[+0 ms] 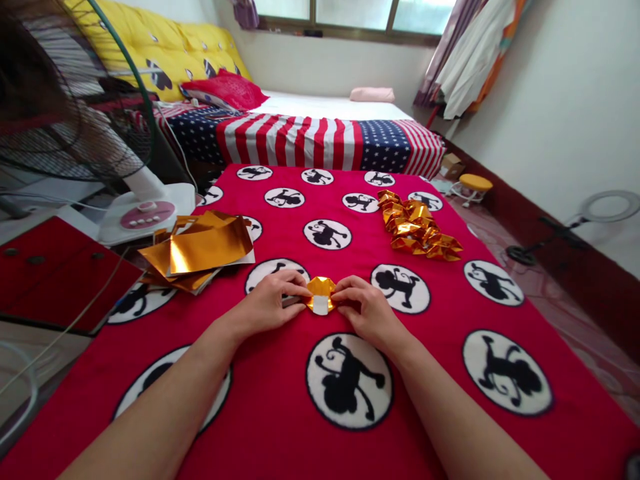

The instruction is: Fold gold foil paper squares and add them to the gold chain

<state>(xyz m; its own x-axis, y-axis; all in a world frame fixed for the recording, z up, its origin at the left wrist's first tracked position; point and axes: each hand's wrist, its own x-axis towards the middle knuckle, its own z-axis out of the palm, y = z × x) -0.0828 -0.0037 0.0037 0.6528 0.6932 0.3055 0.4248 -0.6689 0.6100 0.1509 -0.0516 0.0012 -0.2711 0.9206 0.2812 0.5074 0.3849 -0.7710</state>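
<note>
A small folded piece of gold foil paper [321, 288] with a pale patch at its front lies at the middle of the red cloth. My left hand [277, 300] pinches its left end between thumb and fingers. On the other side, my right hand [366, 308] grips the right end the same way. Flat gold sheets with white backs [210, 247] are stacked loosely to the left. Several folded gold pieces [417, 227] form a pile at the back right.
The red cloth with monkey prints [280, 413] covers the table. A fan [145, 210] stands at the left beside a red-topped box [60, 273]. Behind is a bed with a striped, starred cover [300, 140]. A yellow stool [475, 183] stands at the right.
</note>
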